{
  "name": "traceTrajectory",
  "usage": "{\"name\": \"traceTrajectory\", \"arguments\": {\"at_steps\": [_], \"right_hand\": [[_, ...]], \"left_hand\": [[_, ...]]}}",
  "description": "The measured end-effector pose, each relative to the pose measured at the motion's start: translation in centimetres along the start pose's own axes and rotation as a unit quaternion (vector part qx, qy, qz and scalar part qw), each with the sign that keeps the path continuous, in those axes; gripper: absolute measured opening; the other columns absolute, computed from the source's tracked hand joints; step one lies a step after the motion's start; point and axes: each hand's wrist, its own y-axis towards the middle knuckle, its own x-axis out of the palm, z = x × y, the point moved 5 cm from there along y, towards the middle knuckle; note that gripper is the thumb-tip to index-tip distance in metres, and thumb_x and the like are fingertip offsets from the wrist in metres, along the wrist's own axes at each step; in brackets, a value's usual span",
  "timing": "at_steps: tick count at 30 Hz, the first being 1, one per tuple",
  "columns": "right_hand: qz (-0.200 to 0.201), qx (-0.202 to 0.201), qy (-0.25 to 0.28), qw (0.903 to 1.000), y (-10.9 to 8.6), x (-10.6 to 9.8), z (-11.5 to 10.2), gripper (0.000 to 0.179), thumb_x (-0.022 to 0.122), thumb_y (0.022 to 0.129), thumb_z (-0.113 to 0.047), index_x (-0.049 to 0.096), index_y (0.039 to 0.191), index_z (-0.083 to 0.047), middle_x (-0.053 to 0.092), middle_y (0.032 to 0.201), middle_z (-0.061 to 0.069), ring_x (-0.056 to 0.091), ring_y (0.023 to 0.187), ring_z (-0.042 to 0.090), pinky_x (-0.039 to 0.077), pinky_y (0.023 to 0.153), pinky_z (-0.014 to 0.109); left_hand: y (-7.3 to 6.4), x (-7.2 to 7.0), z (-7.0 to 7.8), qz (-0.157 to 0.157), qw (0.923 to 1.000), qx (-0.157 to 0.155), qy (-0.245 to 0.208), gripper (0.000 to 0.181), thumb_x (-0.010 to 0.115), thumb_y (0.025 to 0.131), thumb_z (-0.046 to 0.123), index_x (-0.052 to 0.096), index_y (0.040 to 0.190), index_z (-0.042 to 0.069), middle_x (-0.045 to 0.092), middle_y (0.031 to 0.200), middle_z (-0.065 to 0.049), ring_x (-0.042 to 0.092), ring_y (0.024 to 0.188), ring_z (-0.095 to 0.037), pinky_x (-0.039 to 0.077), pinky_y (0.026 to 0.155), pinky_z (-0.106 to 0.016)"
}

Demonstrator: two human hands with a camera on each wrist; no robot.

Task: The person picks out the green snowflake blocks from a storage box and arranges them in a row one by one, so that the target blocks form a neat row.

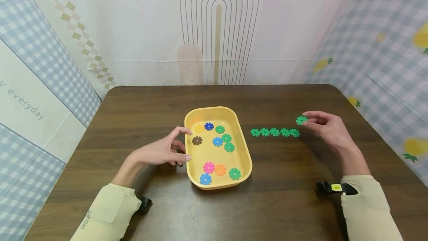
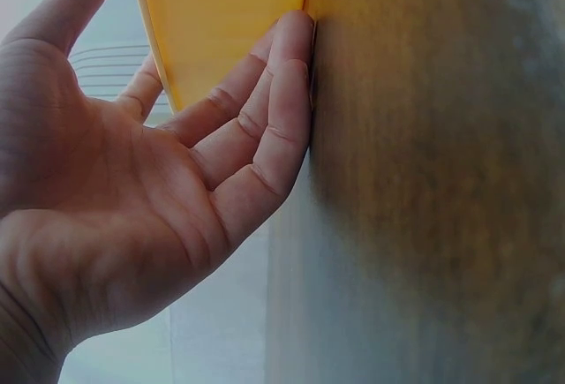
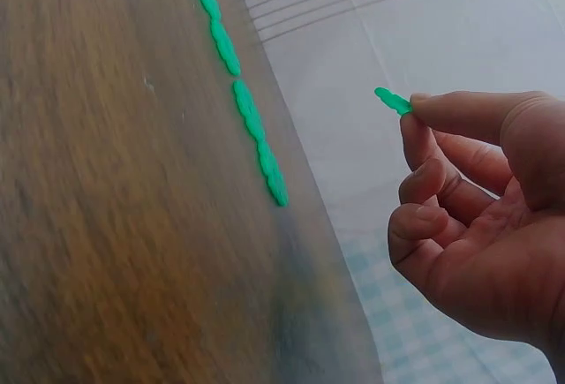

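My right hand (image 1: 329,127) pinches a green snowflake disc (image 1: 301,120) between thumb and forefinger, raised off the table near the right end of a row. That row is made of several green discs (image 1: 275,132) lying edge to edge. In the right wrist view the held disc (image 3: 392,101) shows edge-on. My left hand (image 1: 164,148) rests against the left side of a yellow tray (image 1: 246,159), its thumb and forefinger tips at the rim. Extended fingers (image 2: 287,128) lie low by the tabletop in the left wrist view.
Inside the tray lie loose discs: several green ones (image 1: 234,174), blue ones (image 1: 205,179), a pink (image 1: 208,167), an orange (image 1: 220,170), a brown (image 1: 197,140) and a yellow one (image 1: 198,129). The dark wooden table (image 1: 284,211) ends at patterned cloths behind and at both sides.
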Motion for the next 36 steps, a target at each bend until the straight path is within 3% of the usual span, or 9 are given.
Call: {"name": "traceTrajectory", "arguments": {"at_steps": [7, 17, 25, 30, 36], "right_hand": [[-0.001, 0.006, -0.01, 0.9999, 0.3, -0.5, 0.9, 0.045, 0.073, 0.102, -0.028, 0.061, 0.138, -0.004, 0.065, 0.097, -0.025, 0.059, 0.091, 0.001, 0.054, 0.075, 0.023], [-0.019, 0.037, -0.01, 0.9991, 0.5, -0.8, 2.7, 0.048, 0.07, 0.104, -0.033, 0.059, 0.14, -0.005, 0.063, 0.097, -0.02, 0.057, 0.087, 0.01, 0.052, 0.073, 0.026], [-0.031, 0.047, -0.017, 0.9983, 0.7, -0.9, 3.8, 0.048, 0.068, 0.105, -0.034, 0.057, 0.141, -0.004, 0.063, 0.095, -0.021, 0.056, 0.085, 0.012, 0.053, 0.072, 0.027], [-0.034, 0.052, -0.014, 0.998, 0.7, -1.0, 3.9, 0.046, 0.069, 0.104, -0.032, 0.058, 0.139, -0.004, 0.061, 0.092, -0.018, 0.053, 0.081, 0.013, 0.051, 0.069, 0.028], [-0.043, 0.052, -0.005, 0.9977, 0.7, -1.0, 3.9, 0.043, 0.068, 0.105, -0.029, 0.057, 0.138, -0.003, 0.059, 0.086, -0.014, 0.046, 0.065, 0.01, 0.044, 0.06, 0.029]], "left_hand": [[-0.1, 0.1, 0.1, -0.001, 1.0, 0.003, -0.003, 0.078, 0.08, 0.096, 0.034, 0.025, 0.15, 0.023, 0.059, 0.13, -0.02, 0.072, 0.092, -0.027, 0.059, 0.082, -0.039], [-0.1, 0.2, 0.1, -0.005, 1.0, 0.007, -0.003, 0.08, 0.079, 0.096, 0.034, 0.023, 0.152, 0.02, 0.059, 0.128, -0.02, 0.071, 0.091, -0.027, 0.058, 0.083, -0.039], [-0.2, 0.2, 0.2, -0.006, 0.9999, 0.007, -0.005, 0.077, 0.078, 0.097, 0.034, 0.024, 0.152, 0.024, 0.058, 0.13, -0.02, 0.071, 0.092, -0.028, 0.058, 0.083, -0.039], [-0.1, 0.1, 0.1, -0.007, 1.0, 0.006, -0.002, 0.078, 0.078, 0.097, 0.036, 0.024, 0.152, 0.024, 0.058, 0.131, -0.02, 0.071, 0.093, -0.027, 0.058, 0.083, -0.039], [-0.2, 0.1, 0.1, -0.006, 0.9999, 0.008, -0.003, 0.079, 0.078, 0.097, 0.035, 0.024, 0.153, 0.025, 0.058, 0.131, -0.02, 0.071, 0.093, -0.028, 0.058, 0.083, -0.039]]}}
